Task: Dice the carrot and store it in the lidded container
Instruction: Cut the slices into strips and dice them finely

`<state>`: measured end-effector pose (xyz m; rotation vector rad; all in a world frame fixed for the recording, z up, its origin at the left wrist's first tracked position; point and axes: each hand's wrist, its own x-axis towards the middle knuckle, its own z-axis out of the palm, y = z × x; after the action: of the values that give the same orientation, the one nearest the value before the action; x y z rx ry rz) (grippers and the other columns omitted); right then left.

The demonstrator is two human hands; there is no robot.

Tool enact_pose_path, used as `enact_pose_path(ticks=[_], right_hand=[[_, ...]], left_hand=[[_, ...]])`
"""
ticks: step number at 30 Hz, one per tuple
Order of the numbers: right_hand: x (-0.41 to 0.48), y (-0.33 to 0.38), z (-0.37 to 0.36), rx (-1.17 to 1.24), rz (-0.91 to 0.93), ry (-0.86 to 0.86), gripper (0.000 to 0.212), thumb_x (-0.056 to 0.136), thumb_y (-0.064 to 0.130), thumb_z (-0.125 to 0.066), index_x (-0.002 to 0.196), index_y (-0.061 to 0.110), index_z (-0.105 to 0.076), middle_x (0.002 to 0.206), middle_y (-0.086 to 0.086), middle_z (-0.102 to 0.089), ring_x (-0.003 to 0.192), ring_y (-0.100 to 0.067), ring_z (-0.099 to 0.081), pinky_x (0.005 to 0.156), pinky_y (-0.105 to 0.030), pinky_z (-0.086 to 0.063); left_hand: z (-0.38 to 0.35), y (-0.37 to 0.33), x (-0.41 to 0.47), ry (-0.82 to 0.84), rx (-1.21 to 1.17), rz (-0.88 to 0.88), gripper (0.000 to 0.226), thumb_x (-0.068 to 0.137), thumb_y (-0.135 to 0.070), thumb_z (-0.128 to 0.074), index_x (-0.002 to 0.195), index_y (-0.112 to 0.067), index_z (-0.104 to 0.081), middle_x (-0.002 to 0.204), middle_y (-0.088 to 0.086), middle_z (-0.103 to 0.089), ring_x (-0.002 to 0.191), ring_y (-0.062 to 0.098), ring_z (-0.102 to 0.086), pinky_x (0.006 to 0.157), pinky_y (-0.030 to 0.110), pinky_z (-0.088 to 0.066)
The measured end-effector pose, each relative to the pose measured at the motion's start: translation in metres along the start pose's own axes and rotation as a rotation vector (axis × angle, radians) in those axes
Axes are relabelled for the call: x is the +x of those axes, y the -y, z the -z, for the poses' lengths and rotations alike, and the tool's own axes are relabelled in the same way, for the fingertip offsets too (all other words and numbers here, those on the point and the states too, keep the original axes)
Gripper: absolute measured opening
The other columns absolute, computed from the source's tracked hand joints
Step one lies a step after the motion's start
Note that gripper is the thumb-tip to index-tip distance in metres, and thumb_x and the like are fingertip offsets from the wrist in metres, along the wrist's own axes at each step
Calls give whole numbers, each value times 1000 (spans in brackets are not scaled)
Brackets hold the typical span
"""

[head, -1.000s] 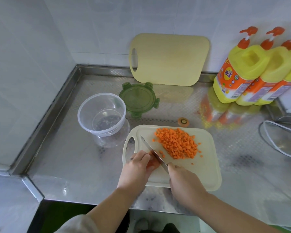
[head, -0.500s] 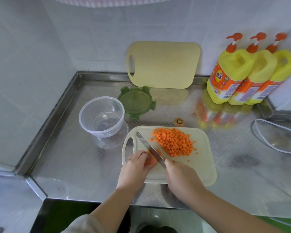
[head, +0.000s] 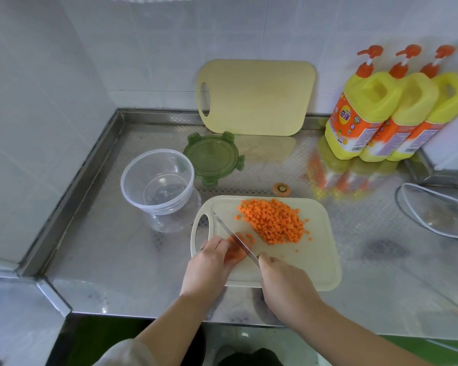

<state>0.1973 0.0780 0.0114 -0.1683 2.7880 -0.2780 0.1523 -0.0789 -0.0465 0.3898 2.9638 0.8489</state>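
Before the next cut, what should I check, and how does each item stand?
1. Left hand holds the carrot piece down on the white cutting board: ok.
2. Right hand grips the knife, blade against the piece: ok.
3. Left fingertips clear of the blade: cannot tell, very close.
4. Diced carrot pile clear of the blade's path: ok.
5. Clear container open, no carrot inside: ok.
6. Green lid off, beside the container: ok.

On the cutting board (head: 315,260) lies the diced carrot (head: 274,224). The container (head: 169,207) stands left of it, the lid (head: 212,158) just behind. Three pump bottles (head: 397,117) stand back right.
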Motion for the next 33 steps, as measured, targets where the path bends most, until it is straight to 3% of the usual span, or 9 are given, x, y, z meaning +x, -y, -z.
enact_pose_path(ticks=[4, 10, 15, 19, 25, 29, 33], right_hand=[[4, 2, -1, -4, -10, 20, 35, 89, 11, -48, 123, 14, -39, 103, -1, -58, 87, -23, -63, 45, -25, -21], [16, 4, 2, 8, -29, 60, 37, 91, 6, -42, 127, 15, -37, 107, -2, -57, 93, -24, -61, 63, -30, -34], [27, 3, -4, 2, -37, 99, 44, 90, 3, -47, 131, 12, -36, 107, -3, -58, 75, -20, -47, 46, -23, -24], [30, 4, -5, 18, -34, 104, 40, 90, 3, -48, 128, 12, -39, 106, -4, -58, 76, -19, -48, 52, -25, -29], [28, -3, 4, 120, -39, 72, 10, 95, 9, -37, 94, 18, -40, 78, 4, -46, 78, -20, -54, 62, -27, -35], [20, -4, 12, 89, -36, -28, 14, 97, 13, -37, 108, 18, -45, 96, 1, -60, 87, -20, -61, 63, -28, -35], [15, -3, 16, 13, -9, -59, 24, 98, 12, -36, 121, 16, -43, 99, 0, -61, 78, -21, -56, 53, -28, -29]], left_hand=[[1, 2, 2, 17, -7, -3, 32, 91, -45, -57, 99, -14, -62, 93, -3, -56, 85, 18, -57, 65, 34, -50], [-5, 9, 4, 38, 4, -11, 26, 90, -38, -60, 100, -15, -61, 97, -5, -56, 89, 17, -57, 63, 31, -46], [-2, 8, 3, 59, 3, -16, 26, 93, -36, -57, 110, -16, -60, 106, -5, -55, 99, 15, -52, 67, 30, -45], [0, 7, 4, 82, 2, -11, 27, 95, -37, -52, 116, -21, -57, 109, -8, -53, 105, 12, -50, 74, 30, -48], [0, 4, 3, 90, -26, 26, 21, 94, -37, -53, 108, -22, -58, 108, -12, -51, 103, 8, -49, 75, 29, -47], [-1, 5, 2, 60, -65, 32, 20, 91, -41, -57, 103, -25, -59, 106, -16, -52, 99, 5, -52, 75, 31, -49], [2, 6, -1, 55, -87, 35, 23, 90, -42, -58, 106, -26, -58, 108, -18, -51, 97, 4, -53, 77, 31, -49]])
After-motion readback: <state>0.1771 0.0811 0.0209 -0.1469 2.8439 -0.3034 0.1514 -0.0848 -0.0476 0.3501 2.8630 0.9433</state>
